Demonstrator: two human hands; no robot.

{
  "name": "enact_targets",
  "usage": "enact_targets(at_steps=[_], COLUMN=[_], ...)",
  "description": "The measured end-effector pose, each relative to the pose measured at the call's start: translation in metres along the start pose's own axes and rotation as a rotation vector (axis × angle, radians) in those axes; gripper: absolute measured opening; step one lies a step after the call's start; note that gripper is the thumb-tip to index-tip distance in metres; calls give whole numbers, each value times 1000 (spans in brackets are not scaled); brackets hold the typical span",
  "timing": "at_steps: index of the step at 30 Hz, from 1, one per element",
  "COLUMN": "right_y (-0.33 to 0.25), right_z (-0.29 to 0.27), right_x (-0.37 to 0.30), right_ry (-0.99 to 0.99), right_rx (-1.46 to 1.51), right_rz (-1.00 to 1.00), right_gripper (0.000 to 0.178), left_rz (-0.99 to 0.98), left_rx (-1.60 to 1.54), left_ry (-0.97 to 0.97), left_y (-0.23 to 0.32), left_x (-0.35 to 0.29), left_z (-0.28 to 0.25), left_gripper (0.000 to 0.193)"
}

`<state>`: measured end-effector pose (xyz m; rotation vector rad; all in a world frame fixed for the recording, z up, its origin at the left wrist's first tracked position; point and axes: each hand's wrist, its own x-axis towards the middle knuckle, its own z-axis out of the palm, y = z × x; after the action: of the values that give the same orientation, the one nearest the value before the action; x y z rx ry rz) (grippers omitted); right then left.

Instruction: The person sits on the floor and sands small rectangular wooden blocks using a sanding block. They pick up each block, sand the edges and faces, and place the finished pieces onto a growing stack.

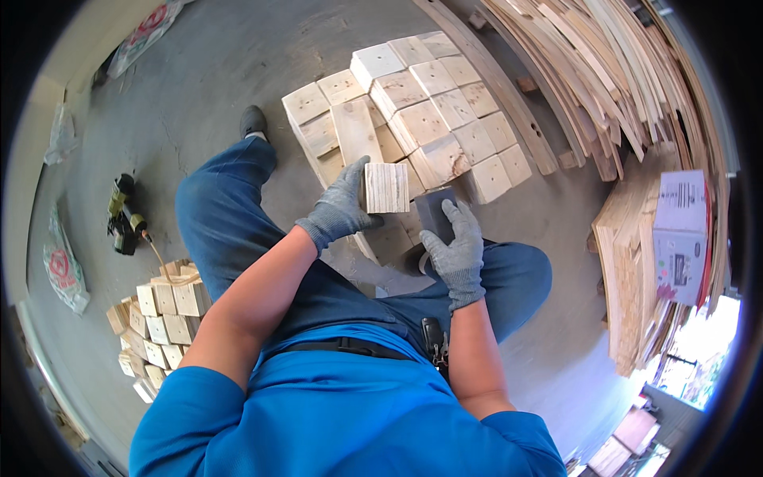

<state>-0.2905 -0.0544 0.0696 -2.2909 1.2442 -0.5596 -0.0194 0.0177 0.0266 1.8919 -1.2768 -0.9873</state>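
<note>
My left hand (338,208), in a grey glove, is closed around a light plywood block (387,188) whose layered face points up toward me. Just right of it, my right hand (458,253), gloved the same way, grips a dark grey, flat-faced block (431,213); it looks like a sanding block, though I cannot tell for sure. A small gap separates the two blocks. Beyond my hands, pale wooden blocks (433,123) stand packed in rows on the floor, some higher than others. One longer wooden piece (355,131) lies on the lower left part of the stack.
A nail gun (123,215) with a hose lies at the left, near a heap of wooden blocks (163,326). Long thin boards (588,71) are piled at the far right, with a carton (681,238) by a plywood stack (628,270). Plastic bags (67,266) lie along the left wall.
</note>
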Motion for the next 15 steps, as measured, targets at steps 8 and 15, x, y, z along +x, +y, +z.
enact_targets(at_steps=[8, 15], right_y=[12, 11], right_z=[-6, -6], right_x=[-4, -3], right_ry=[77, 105], right_rx=[62, 117], right_rz=[0, 7], right_gripper=[73, 72], left_rz=[103, 154], left_rx=[150, 469], left_ry=[57, -43], left_y=[13, 53], left_x=[-5, 11], left_z=[-7, -21], left_gripper=[128, 116])
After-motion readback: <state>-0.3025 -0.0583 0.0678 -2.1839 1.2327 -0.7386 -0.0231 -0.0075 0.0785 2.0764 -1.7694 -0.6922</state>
